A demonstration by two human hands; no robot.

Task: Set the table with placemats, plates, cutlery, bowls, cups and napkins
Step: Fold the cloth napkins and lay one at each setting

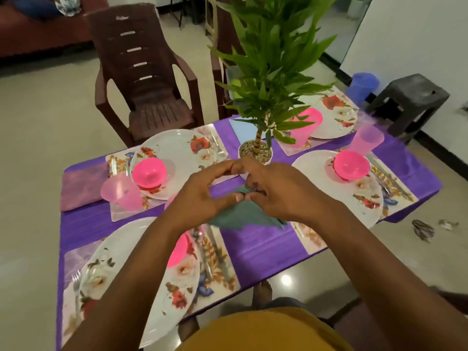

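A green napkin (247, 215) hangs above the purple tablecloth (263, 247) at the middle of the table. My left hand (207, 196) and my right hand (281, 191) both pinch its upper corner, fingertips close together. Below them the napkin spreads into a wide triangle. Four floral placemats carry white floral plates, such as the near left plate (121, 274) and the right plate (336, 188). Pink bowls (149, 172) (352, 164) sit on plates. A pink cup (121, 192) stands at the far left setting. A folded pink napkin (81, 188) lies at the table's left edge.
A potted green plant (255, 150) stands at the table's centre, just beyond my hands. Another pink cup (367, 140) is at the right. A light blue napkin (243, 129) lies behind the plant. A brown plastic chair (144, 82) and a dark stool (410, 97) stand around the table.
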